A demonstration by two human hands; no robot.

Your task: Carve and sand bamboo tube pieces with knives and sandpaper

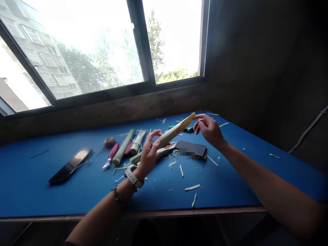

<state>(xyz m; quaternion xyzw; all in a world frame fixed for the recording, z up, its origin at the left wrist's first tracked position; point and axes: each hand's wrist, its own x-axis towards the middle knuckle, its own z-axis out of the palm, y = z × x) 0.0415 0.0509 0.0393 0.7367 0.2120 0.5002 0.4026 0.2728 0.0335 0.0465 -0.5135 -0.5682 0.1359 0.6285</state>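
Observation:
My left hand (149, 150) is wrapped round the lower part of a carved bamboo piece (176, 130), held tilted above the table with its pale, narrowed end up and to the right. At that tip, the forefinger of my right hand (208, 129) reaches out, touching or almost touching it; the other fingers are loosely curled and hold nothing. Under the left hand lie more split bamboo pieces (164, 151), partly hidden. A dark flat sheet or block, perhaps sandpaper (194, 147), rests below the raised piece.
On the blue table (217, 188) lie a large cleaver-like blade (70, 167), a red-handled knife (111, 156), a green bamboo tube (123, 147), a shorter tube (137, 141) and a ball of twine (109, 142). Pale shavings (192, 187) are scattered about. A window (151, 44) is behind.

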